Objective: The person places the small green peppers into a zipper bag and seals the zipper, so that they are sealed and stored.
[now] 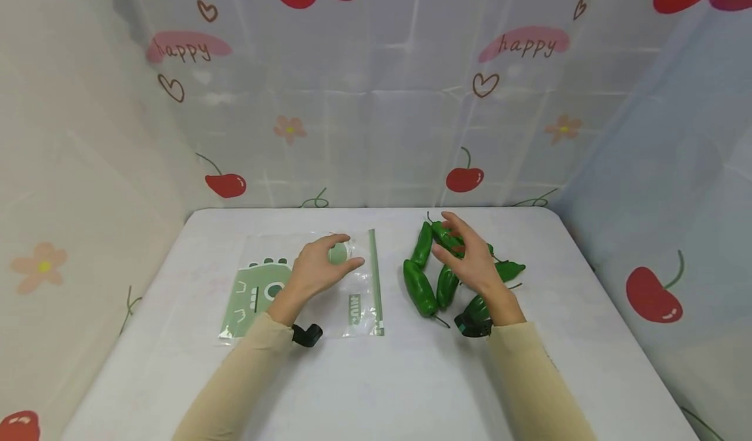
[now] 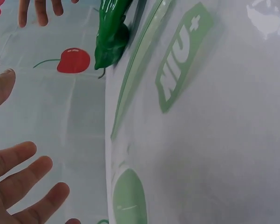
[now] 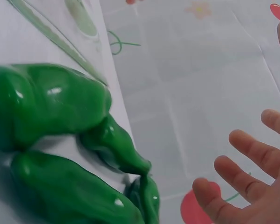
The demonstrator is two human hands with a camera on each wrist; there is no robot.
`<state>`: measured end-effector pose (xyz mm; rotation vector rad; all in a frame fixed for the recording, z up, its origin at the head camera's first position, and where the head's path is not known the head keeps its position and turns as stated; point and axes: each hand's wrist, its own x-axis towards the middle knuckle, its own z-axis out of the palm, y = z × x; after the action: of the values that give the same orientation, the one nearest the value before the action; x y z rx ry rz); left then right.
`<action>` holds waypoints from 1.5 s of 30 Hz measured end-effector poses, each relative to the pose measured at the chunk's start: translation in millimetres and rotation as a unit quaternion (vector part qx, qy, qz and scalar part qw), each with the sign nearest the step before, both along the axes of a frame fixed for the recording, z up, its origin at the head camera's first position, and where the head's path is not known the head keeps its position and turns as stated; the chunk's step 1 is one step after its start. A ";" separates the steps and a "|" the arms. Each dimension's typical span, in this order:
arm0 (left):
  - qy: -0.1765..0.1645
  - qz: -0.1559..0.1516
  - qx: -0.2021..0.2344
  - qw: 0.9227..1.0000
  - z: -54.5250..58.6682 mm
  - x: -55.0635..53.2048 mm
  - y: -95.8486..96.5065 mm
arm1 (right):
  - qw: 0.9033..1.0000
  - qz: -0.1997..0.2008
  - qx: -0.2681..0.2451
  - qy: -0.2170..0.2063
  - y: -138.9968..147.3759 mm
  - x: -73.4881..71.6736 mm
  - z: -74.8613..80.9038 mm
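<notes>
My left hand hovers over a clear zip bag with a green cartoon print, its fingers and thumb spread apart around nothing. The bag lies flat, its green zip strip facing right, and a "NIU+" label shows in the left wrist view. To the right, my right hand is held above several green peppers, thumb and fingers apart and grasping nothing. In the right wrist view its fingers stand beside the glossy peppers. Part of the pepper group is hidden behind this hand and wrist.
All of this lies on a white table with rounded far corners. A curtain printed with cherries, hearts and flowers hangs behind the far edge and along both sides. Dark wrist-worn devices sit at both cuffs.
</notes>
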<state>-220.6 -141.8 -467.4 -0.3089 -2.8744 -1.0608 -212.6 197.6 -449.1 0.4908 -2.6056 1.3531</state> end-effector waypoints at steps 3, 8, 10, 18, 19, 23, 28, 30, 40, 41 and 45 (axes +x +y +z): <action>-0.001 -0.001 0.001 1.000 -3.9 1.5 8.9 | 1.000 0.006 -0.007 0.001 -4.0 0.1 -2.9; -0.007 -0.005 0.027 1.000 -10.9 5.0 20.7 | 1.000 0.014 -0.013 -0.003 -11.0 3.6 -8.3; -0.004 -0.011 0.031 0.999 -13.9 6.0 24.9 | 1.000 0.019 -0.018 -0.002 -15.0 5.2 -9.8; 0.012 -0.010 0.018 1.000 -22.2 6.0 39.4 | 0.999 0.027 -0.018 -0.012 -35.2 5.2 -13.6; 0.015 -0.011 0.018 1.000 -23.2 5.5 40.8 | 0.999 0.027 -0.021 -0.013 -37.7 5.1 -13.7; 0.024 -0.012 0.025 0.999 -27.3 4.3 46.6 | 0.999 0.033 -0.034 -0.011 -48.2 7.1 -15.5; 0.028 -0.006 0.027 0.999 -35.9 5.6 51.8 | 0.998 0.046 -0.029 -0.010 -61.2 13.3 -22.9; 0.029 -0.003 0.027 0.999 -39.8 6.7 53.2 | 0.999 0.044 -0.023 -0.010 -65.3 16.1 -26.1; 0.030 0.011 0.017 0.999 -45.1 12.5 56.3 | 0.997 0.023 -0.056 -0.039 -82.9 25.5 -31.0; 0.034 0.012 0.016 0.999 -45.6 12.2 56.2 | 0.997 0.016 -0.060 -0.046 -85.3 26.4 -31.6; 0.042 0.009 0.017 0.999 -48.1 10.5 56.3 | 0.994 -0.009 -0.083 -0.067 -93.8 30.6 -33.6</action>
<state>-210.1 -85.5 -515.5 -0.3159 -2.7764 -1.0651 -182.1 103.8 -482.7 0.3624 -2.5633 1.6316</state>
